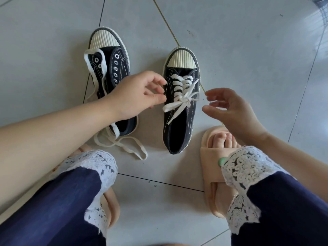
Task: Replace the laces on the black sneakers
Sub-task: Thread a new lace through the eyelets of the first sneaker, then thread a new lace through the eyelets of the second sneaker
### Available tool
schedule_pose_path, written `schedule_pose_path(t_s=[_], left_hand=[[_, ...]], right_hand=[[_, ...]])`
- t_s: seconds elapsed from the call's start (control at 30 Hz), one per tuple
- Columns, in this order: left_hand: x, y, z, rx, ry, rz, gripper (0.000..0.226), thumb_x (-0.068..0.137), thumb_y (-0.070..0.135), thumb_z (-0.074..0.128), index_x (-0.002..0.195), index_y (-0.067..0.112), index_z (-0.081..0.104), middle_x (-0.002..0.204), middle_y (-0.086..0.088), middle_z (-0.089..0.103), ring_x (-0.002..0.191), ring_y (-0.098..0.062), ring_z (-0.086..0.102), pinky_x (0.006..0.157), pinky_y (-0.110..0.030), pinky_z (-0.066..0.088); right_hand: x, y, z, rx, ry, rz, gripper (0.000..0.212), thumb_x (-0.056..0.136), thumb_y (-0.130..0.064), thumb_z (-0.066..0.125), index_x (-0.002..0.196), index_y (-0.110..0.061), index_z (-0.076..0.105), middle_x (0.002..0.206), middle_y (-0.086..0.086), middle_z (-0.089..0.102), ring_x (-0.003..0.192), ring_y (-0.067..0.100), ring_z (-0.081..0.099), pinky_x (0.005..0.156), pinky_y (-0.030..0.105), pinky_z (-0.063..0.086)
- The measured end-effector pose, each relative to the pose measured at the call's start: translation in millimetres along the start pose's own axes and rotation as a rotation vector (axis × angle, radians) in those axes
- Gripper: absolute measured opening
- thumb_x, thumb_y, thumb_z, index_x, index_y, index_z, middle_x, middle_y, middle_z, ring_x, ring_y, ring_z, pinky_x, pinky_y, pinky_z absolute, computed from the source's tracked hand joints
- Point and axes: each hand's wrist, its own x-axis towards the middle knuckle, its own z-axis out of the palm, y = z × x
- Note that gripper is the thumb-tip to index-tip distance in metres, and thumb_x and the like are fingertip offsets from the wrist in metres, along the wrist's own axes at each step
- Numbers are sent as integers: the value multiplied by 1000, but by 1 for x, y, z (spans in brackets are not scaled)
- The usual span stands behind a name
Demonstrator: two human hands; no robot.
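I note left hand (136, 96) and right hand (230, 107) loose-fingered, gripping nothing, flanking the bow (184, 100) on the laced sneaker (171, 125); other sneaker (122, 64) unlaced, loose lace (124, 144) draped over it.

Navy trousers (53, 201) w/ lace cuffs (248, 167) — beige slides (212, 190)

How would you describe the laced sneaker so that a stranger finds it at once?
On the grey tiled floor, two black sneakers with ribbed cream toe caps lie before the person's feet. The laced sneaker is the one between the left hand and the right hand. Only it has a white lace tied in a bow; the other sneaker has empty eyelets.
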Motion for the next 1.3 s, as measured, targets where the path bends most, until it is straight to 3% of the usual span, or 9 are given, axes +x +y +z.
schedule_pose_path(t_s=[0.1,0.23,0.4,0.6,0.77,0.9,1.0,1.2,1.3], left_hand=[[-4,1,17,-5,-59,-34,38,76,21,72,108,27,52,104,9,61,91,-13,65,92,-36,49],[-1,2,35,-20,16,-51,35,77,17,72,106,25,54,106,4,64,89,-12,64,86,-21,47],[2,6,47,2,134,-35,37,75,17,73,108,17,57,101,8,61,77,-3,58,66,-1,39],[18,27,58,-52,231,36,33,78,11,70,109,13,58,101,8,59,76,0,55,68,2,37],[25,33,53,7,184,57,35,79,11,68,112,10,56,104,4,55,75,-3,53,66,2,36],[10,20,38,109,193,55,29,81,9,65,109,11,58,110,-2,57,85,-13,59,79,-14,41],[2,14,26,108,242,33,24,82,7,63,105,11,61,106,0,59,83,-12,57,73,-6,37],[-20,1,-1,176,352,-16,21,81,6,63,102,12,63,99,2,56,80,-12,56,72,0,33],[-35,-9,-13,248,447,-58,22,79,6,64,100,14,64,100,2,54,88,-18,56,85,-25,44]], right_hand=[[-4,-1,11,-22,-93,35,30,73,-30,75,94,-36,55,99,-14,61,84,-1,61,75,14,48],[-4,-7,30,-76,-82,38,38,69,-35,75,96,-29,50,96,-15,60,73,-6,62,64,7,46],[1,-11,39,-274,10,-53,25,74,-18,68,93,-19,51,85,-14,59,76,6,62,62,9,41],[14,-17,15,-334,246,-107,22,72,-8,62,86,-23,52,71,-16,54,69,11,53,57,0,33],[23,-18,9,-371,212,-106,21,73,-6,59,89,-20,55,74,-11,57,69,10,53,57,6,34],[27,-28,0,-328,307,-130,23,74,-6,58,94,-17,62,76,-10,60,74,13,56,57,7,36],[44,-37,-5,-356,319,-133,22,74,-7,56,92,-19,61,73,-10,57,71,15,53,53,4,33],[52,-30,-3,-420,254,6,24,76,-5,55,99,-6,60,90,10,66,85,29,61,70,32,46],[44,-34,-4,-340,256,33,34,80,-13,60,113,-14,55,100,0,63,87,20,62,74,31,48]])
